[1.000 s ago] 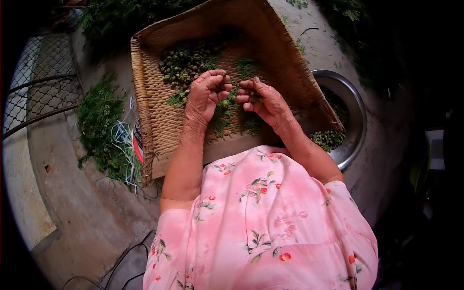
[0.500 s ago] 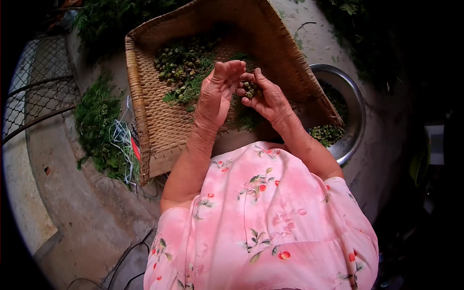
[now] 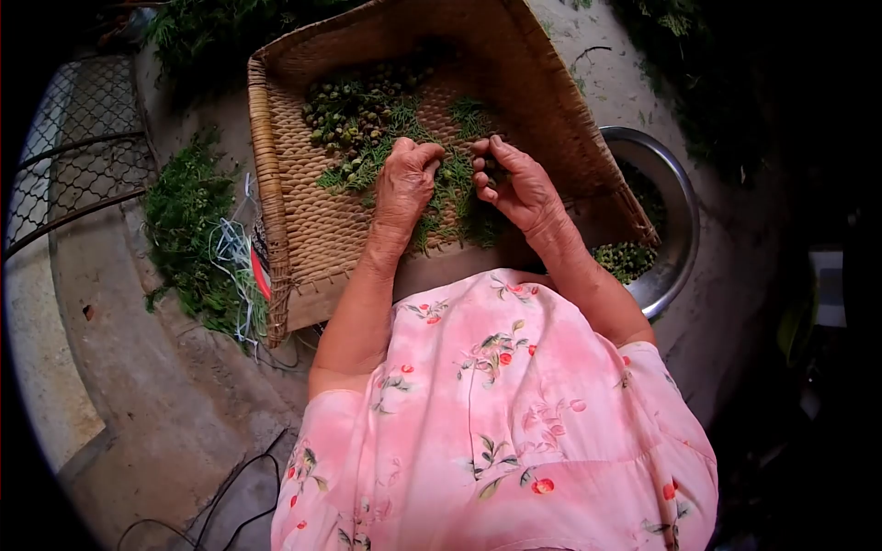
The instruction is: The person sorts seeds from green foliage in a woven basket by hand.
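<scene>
My left hand (image 3: pixel 407 181) is closed, thumb and fingers pinched together over green sprigs (image 3: pixel 452 180) in a woven basket (image 3: pixel 308 216). What lies between its fingertips is too small to make out. Beside it, my right hand (image 3: pixel 522 188) curls inward with bent fingers around small round green cones, which are mostly hidden in the shaded palm. A heap of similar cones (image 3: pixel 349 119) lies in the basket, beyond my left hand, with flat scaly leaves mixed in.
A metal basin (image 3: pixel 684 220) holding more cones (image 3: pixel 625 261) stands to the right, partly behind the basket. Cut greenery (image 3: pixel 188 230) and tangled pale string (image 3: pixel 235 248) lie to the left. Wire mesh (image 3: pixel 78 138) stands farther left. Black cable (image 3: pixel 225 496) runs over the concrete floor.
My left hand has turned from an open, raised palm to a pinch lower over the sprigs. My right hand has moved slightly right, away from it, its fingers still curled.
</scene>
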`<action>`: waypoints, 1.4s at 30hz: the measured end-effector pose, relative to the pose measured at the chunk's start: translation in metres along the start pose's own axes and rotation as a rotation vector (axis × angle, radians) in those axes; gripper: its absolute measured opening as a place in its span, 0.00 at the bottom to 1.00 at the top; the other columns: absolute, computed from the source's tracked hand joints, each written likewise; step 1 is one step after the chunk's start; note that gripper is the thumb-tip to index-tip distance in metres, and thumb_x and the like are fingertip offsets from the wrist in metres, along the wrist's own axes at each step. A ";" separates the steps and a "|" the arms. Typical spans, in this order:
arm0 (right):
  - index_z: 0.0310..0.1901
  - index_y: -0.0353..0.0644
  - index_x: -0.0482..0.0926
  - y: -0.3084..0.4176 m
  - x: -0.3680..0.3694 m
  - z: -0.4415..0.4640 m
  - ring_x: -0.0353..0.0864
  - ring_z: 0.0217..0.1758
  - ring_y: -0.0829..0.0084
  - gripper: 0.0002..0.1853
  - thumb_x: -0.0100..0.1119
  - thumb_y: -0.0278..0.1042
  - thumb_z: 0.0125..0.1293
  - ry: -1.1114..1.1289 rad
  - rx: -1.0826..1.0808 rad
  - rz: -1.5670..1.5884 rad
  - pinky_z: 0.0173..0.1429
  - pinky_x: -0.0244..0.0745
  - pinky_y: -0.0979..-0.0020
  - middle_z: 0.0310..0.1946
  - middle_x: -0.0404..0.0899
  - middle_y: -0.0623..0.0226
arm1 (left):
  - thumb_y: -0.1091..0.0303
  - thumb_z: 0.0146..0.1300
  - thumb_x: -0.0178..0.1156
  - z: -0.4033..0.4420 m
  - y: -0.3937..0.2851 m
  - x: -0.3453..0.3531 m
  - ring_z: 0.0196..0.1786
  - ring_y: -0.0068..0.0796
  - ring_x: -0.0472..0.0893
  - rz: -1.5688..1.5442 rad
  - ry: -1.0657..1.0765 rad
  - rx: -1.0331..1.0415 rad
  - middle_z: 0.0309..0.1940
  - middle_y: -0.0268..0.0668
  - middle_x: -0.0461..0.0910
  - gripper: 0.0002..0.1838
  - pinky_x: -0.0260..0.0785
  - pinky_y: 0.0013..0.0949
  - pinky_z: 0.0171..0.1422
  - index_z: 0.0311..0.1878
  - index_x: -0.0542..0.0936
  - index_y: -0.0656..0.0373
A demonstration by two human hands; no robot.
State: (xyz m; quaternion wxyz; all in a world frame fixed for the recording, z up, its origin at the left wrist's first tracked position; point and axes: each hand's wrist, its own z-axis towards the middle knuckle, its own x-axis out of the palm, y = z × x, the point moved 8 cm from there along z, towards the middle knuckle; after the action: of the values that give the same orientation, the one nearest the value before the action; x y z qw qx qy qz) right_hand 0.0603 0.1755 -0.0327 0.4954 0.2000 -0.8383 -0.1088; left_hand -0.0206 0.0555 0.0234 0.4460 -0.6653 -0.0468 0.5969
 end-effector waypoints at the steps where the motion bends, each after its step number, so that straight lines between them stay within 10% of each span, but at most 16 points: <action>1: 0.43 0.38 0.77 0.000 0.000 0.000 0.74 0.27 0.77 0.14 0.55 0.43 0.68 0.000 -0.003 -0.004 0.27 0.70 0.76 0.29 0.75 0.68 | 0.72 0.56 0.61 0.001 -0.003 -0.001 0.35 0.40 0.78 0.000 -0.002 0.000 0.31 0.41 0.74 0.09 0.69 0.35 0.41 0.41 0.82 0.58; 7: 0.43 0.38 0.77 -0.001 0.000 0.001 0.74 0.27 0.77 0.14 0.55 0.42 0.68 0.002 -0.011 -0.007 0.27 0.70 0.76 0.29 0.75 0.68 | 0.72 0.55 0.62 0.007 0.007 0.002 0.35 0.38 0.77 0.162 0.012 -0.001 0.31 0.41 0.74 0.07 0.69 0.35 0.41 0.39 0.81 0.59; 13: 0.44 0.37 0.76 -0.003 0.002 0.001 0.77 0.30 0.74 0.16 0.55 0.44 0.68 0.017 -0.005 -0.029 0.30 0.75 0.73 0.30 0.77 0.67 | 0.71 0.62 0.61 -0.010 0.032 -0.010 0.30 0.12 0.72 -0.799 -0.037 -0.474 0.29 0.25 0.77 0.06 0.65 0.18 0.35 0.40 0.80 0.61; 20: 0.46 0.37 0.76 -0.015 0.012 0.000 0.79 0.35 0.71 0.20 0.54 0.49 0.68 0.057 0.036 0.033 0.34 0.78 0.71 0.34 0.78 0.64 | 0.73 0.63 0.59 -0.010 -0.036 -0.009 0.32 0.13 0.72 -0.864 0.160 -0.147 0.32 0.26 0.78 0.08 0.67 0.19 0.36 0.45 0.79 0.63; 25: 0.43 0.39 0.78 -0.010 0.001 0.002 0.76 0.31 0.74 0.17 0.55 0.47 0.67 0.069 0.051 0.049 0.30 0.72 0.75 0.32 0.77 0.66 | 0.73 0.60 0.59 -0.007 0.020 -0.049 0.35 0.27 0.79 -0.077 -0.222 -0.113 0.35 0.34 0.81 0.06 0.71 0.29 0.40 0.40 0.81 0.61; 35: 0.43 0.40 0.77 -0.011 0.006 0.001 0.75 0.29 0.77 0.15 0.56 0.45 0.68 0.053 0.036 -0.030 0.28 0.72 0.76 0.30 0.76 0.68 | 0.73 0.58 0.59 0.006 0.015 -0.009 0.40 0.42 0.78 0.328 -0.022 -0.003 0.36 0.39 0.76 0.09 0.70 0.40 0.42 0.42 0.82 0.53; 41: 0.44 0.39 0.77 -0.011 0.005 0.001 0.75 0.28 0.77 0.15 0.56 0.44 0.68 0.046 0.036 -0.034 0.28 0.71 0.77 0.30 0.76 0.68 | 0.73 0.60 0.58 0.009 0.013 -0.031 0.39 0.37 0.79 0.154 -0.173 0.047 0.37 0.39 0.77 0.08 0.72 0.35 0.41 0.43 0.81 0.59; 42: 0.44 0.39 0.77 -0.010 0.005 0.001 0.75 0.28 0.77 0.15 0.56 0.44 0.68 0.045 0.037 -0.033 0.28 0.71 0.77 0.30 0.76 0.68 | 0.74 0.60 0.57 0.007 0.031 -0.032 0.37 0.32 0.80 -0.310 -0.159 -0.206 0.37 0.38 0.77 0.07 0.73 0.33 0.40 0.41 0.80 0.61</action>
State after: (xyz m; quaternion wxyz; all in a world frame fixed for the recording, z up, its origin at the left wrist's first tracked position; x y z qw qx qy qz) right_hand 0.0597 0.1639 -0.0332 0.5086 0.2254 -0.8253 -0.0970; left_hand -0.0503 0.0213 0.0283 0.4571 -0.6431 -0.2443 0.5637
